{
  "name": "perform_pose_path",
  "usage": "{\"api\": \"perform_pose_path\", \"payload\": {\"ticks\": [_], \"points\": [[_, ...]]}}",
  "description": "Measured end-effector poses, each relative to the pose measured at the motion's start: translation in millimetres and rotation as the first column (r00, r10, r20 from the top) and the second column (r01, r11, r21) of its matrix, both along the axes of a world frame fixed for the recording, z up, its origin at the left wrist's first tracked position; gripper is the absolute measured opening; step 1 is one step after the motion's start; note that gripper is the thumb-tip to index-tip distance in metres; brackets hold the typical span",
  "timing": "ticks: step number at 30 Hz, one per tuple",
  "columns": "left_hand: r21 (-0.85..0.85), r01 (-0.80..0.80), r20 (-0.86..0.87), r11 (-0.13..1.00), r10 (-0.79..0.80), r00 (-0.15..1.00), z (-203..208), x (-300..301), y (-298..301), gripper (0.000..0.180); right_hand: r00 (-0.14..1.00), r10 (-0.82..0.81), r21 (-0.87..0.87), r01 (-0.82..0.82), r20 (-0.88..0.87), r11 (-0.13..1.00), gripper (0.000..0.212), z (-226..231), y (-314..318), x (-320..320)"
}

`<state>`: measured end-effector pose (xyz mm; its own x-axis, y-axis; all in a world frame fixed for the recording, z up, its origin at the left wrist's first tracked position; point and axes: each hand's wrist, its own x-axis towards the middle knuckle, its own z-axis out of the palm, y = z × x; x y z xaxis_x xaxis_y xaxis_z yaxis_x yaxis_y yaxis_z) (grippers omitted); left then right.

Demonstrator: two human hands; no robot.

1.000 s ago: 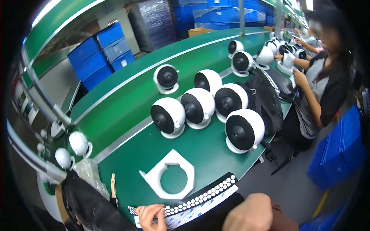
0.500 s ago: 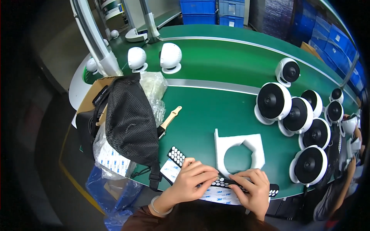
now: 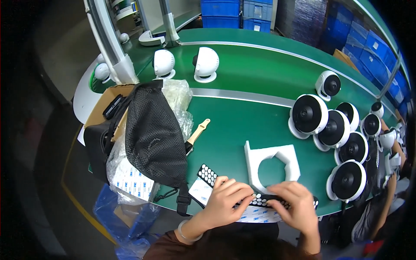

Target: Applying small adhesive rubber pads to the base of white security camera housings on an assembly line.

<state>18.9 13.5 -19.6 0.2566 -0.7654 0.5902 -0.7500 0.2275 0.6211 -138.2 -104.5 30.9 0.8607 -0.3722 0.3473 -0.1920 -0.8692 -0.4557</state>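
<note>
The narrow black strip dotted with round white pads [image 3: 261, 200] lay near the close edge of the green worktable [image 3: 229, 110], just on the person's side of the white, foam-like block with a large round opening [image 3: 254, 171]. White backing paper with blue print [image 3: 255, 215] showed beneath and along its near side.

The strip looked thin, light and bendable, likely to curl or shift if lifted by one end; its long edges or bare ends seemed the safest places to take hold, as the small pads might be sticky.

Its long axis ran left to right across the person's front, the left end angled up toward the far side of the table, the right end showing beyond the right hand.

The left hand [image 3: 232, 200] had thumb and forefinger drawn together at the strip; I could not make out whether a pad was between them. The right hand [image 3: 295, 206] arched over the strip, thumb and fingers spread apart.
</note>
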Motion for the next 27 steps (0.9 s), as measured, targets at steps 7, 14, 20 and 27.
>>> {"api": "perform_pose_path", "payload": {"ticks": [7, 14, 20, 27], "points": [[0.01, -0.064, 0.018, 0.998, 0.063, 0.998, -2.3, 4.3, 9.9, 0.013, 0.993, 0.121, -0.388, -0.111, 0.002, 0.915, 0.054, 34.5, -44.2, 104.6], [0.027, -0.019, 0.089, 0.999, 0.017, 0.996, -6.9, -0.2, 7.6, 0.013, 0.987, -0.009, -0.369, 0.069, 0.161, 0.927, 0.103, -30.4, -142.9, 270.0], [-0.051, -0.065, 0.095, 0.997, 0.069, 0.993, -4.4, -1.3, 6.4, 0.009, 0.883, -0.159, -0.24, 0.287, 0.442, 0.927, 0.11, -64.2, -154.6, 349.6], [-0.025, -0.09, 0.078, 0.996, 0.091, 0.993, 1.2, -2.8, 7.9, 0.009, 0.818, -0.18, -0.223, 0.349, 0.546, 0.91, 0.1, -59.7, -173.8, 352.7]]}}
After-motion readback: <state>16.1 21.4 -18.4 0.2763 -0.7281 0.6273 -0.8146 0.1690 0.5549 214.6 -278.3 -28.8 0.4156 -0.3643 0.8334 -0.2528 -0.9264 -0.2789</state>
